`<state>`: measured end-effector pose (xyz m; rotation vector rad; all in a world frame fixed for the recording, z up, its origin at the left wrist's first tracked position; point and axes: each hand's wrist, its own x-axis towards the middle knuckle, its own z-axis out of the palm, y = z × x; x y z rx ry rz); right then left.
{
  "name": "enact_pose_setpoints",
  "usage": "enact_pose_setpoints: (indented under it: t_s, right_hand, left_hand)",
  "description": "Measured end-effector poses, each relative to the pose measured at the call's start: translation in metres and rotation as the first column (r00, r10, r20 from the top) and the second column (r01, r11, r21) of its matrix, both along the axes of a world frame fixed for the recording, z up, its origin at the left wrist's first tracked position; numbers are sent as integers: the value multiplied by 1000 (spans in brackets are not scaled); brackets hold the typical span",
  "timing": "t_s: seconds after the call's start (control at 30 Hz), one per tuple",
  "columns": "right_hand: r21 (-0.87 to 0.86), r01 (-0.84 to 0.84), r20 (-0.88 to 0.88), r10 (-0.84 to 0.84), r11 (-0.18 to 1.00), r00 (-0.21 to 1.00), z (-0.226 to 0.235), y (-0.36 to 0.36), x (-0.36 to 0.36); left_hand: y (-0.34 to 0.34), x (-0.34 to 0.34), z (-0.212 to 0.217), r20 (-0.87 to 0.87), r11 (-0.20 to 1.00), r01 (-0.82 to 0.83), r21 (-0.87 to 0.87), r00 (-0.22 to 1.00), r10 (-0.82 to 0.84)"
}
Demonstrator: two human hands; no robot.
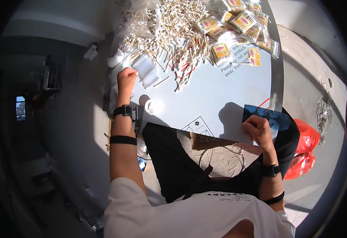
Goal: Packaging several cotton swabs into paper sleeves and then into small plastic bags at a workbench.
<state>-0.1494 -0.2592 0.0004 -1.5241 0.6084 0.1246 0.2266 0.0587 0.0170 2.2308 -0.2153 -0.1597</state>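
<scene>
My left hand (126,81) is closed in a pinch at the left side of the table, beside a stack of clear plastic bags (145,71). Whatever its fingertips hold, if anything, is too small to make out. Down at the table's right corner, my right hand (258,130) has its fingers curled and pressed together next to a dark blue translucent sheet (272,115); its fingertips hide anything between them. A large heap of loose cotton swabs (177,27) covers the far part of the table, with a few swabs fanned toward me.
Filled swab packets with yellow labels (245,20) are piled at the far right, near loose yellow cards (254,56). A small round white container (152,107) stands on the white tabletop (197,101). Red plastic bags (303,148) sit on the floor at right.
</scene>
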Motion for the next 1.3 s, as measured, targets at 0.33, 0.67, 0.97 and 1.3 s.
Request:
enact_pose_setpoints:
  t_s: [0.33, 0.67, 0.97, 1.3]
  right_hand:
    - [-18, 67, 17, -67, 998, 998, -4, 8, 3]
    - [-42, 115, 57, -113, 992, 992, -1, 22, 7]
    - [-99, 97, 74, -90, 990, 993, 1, 48, 14]
    - [523, 96, 194, -227, 847, 954, 29, 71, 40]
  left_hand:
    - [9, 34, -45, 43, 998, 69, 1, 997, -69]
    - [-10, 13, -20, 350, 993, 42, 108, 934, -77]
    - [9, 42, -50, 109, 990, -67, 123, 993, 54]
    - [-55, -119, 33, 438, 951, 308, -28, 859, -266]
